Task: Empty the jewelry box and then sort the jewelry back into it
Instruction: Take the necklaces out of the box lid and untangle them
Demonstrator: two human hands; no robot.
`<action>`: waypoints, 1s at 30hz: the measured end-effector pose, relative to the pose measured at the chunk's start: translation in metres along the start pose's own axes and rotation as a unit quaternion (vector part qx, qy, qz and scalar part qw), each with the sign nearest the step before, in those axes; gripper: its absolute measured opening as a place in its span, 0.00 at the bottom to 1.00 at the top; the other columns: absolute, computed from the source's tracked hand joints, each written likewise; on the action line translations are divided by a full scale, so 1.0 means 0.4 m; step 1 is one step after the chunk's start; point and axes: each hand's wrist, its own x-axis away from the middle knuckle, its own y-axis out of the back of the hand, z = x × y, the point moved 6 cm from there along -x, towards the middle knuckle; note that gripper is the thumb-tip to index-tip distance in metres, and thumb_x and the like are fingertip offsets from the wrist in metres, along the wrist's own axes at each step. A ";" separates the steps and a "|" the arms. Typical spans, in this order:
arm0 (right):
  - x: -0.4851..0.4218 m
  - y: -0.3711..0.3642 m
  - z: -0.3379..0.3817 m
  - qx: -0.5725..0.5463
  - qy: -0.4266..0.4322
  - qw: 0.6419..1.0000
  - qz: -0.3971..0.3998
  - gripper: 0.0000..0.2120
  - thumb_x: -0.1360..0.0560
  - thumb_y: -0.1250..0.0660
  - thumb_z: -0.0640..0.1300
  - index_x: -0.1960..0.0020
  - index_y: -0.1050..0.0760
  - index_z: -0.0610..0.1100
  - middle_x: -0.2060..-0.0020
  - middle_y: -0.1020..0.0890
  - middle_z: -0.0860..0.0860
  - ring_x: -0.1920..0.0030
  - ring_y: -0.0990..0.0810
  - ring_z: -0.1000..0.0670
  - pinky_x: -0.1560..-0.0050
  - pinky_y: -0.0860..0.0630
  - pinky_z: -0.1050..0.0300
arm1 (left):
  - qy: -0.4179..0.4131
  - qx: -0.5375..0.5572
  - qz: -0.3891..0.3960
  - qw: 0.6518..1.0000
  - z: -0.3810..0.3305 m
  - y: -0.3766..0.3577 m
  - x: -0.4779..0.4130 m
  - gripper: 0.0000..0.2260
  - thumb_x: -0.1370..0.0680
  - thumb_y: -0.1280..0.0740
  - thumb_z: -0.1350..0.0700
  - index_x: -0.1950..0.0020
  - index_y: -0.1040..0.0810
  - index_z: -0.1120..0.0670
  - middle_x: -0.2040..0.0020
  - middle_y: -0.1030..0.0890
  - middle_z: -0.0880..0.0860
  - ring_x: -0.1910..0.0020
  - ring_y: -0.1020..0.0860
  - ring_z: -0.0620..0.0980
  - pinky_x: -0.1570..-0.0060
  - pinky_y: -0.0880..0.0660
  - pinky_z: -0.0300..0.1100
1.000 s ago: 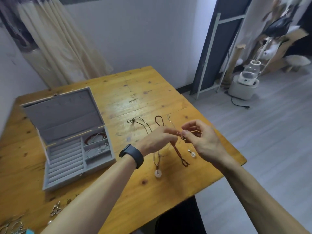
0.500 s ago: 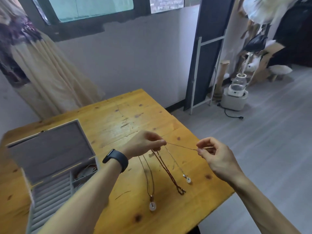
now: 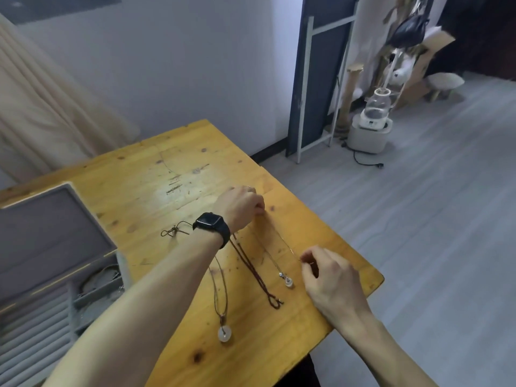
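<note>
**Thin chain stretched between two hands on table, box open at left**

Wooden table (image 3: 181,169) against a white wall; curtain (image 3: 42,107) hangs behind the far-left corner; on the floor to the right, a glass kettle (image 3: 377,103) on a white base (image 3: 367,136) with a cord trailing out, beside a dark panel in a white frame (image 3: 315,79); black bag (image 3: 409,29) hangs further back.

Left forearm crosses the middle of the table and hides part of the cords; black watch (image 3: 212,223) on that wrist.

Jewelry box (image 3: 47,233) at the left edge, grey, lid up; ring-roll rows (image 3: 30,344) at its near side; the rear compartment (image 3: 100,277) holds some pieces, blurred, can't tell which.

Left hand (image 3: 240,205) knuckles-up on the table, fingers curled over the top end of the thin chain (image 3: 282,241); right hand (image 3: 326,272) pinches the other end between thumb and forefinger near the table's right edge; the chain is drawn straight between them, just over the wood.

Lying on the table between the arms: small clear pendant (image 3: 289,282) on a fine strand running up towards the left hand; braided red-brown cord (image 3: 251,269); brown cord necklace (image 3: 220,291) with a round white pendant (image 3: 224,333) nearest the camera; its knotted end (image 3: 174,231) shows left of the watch.

No writing or brand readable.
</note>
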 end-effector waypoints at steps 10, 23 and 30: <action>0.017 -0.005 0.005 0.049 0.043 0.998 0.002 0.07 0.26 0.29 0.38 0.51 0.19 0.48 0.59 0.16 0.57 0.56 0.21 0.51 0.57 0.27 0.65 | 0.050 0.026 -0.013 0.998 0.039 -0.011 0.023 0.11 0.16 0.39 0.53 0.39 0.18 0.47 0.42 0.19 0.50 0.44 0.23 0.51 0.50 0.26 0.43; 0.244 -0.151 0.263 0.004 0.247 0.966 0.074 0.15 0.23 0.34 0.51 0.39 0.20 0.49 0.43 0.19 0.54 0.45 0.25 0.50 0.52 0.22 0.57 | 0.256 0.030 0.038 0.965 0.168 -0.027 0.330 0.25 0.16 0.47 0.41 0.20 0.40 0.48 0.19 0.42 0.51 0.23 0.39 0.54 0.28 0.35 0.52; 0.244 -0.145 0.219 0.039 0.221 0.973 0.059 0.15 0.23 0.34 0.48 0.40 0.18 0.45 0.43 0.17 0.50 0.45 0.24 0.47 0.52 0.20 0.52 | 0.237 0.088 0.083 0.964 0.159 -0.114 0.318 0.29 0.15 0.54 0.43 0.18 0.54 0.56 0.18 0.56 0.55 0.19 0.56 0.53 0.22 0.57 0.50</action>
